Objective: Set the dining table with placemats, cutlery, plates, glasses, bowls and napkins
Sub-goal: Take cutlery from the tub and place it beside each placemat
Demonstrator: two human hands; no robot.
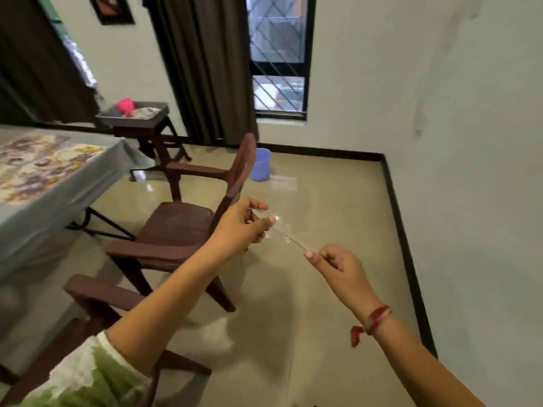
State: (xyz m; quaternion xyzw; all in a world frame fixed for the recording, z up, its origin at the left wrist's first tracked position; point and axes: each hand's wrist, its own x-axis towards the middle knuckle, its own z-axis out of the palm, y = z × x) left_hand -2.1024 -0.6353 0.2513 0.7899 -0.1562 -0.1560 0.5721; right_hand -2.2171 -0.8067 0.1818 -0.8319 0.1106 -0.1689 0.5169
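My left hand (246,223) and my right hand (338,267) are raised over the floor, each pinching one end of a thin, see-through sheet (289,237). It looks like clear plastic and stretches between them; only its glinting top edge shows clearly. The dining table (97,174), under a grey cloth, stands at the left. Patterned placemats (38,164) lie on it. Further back, a grey tray (158,114) on a wooden stool holds a pink cup (125,105) and other blurred items.
Two dark wooden chairs stand beside the table, one (182,227) just left of my hands and another (97,301) nearer to me. A blue bucket (261,164) sits on the floor by the curtain. The wall (470,171) runs along the right.
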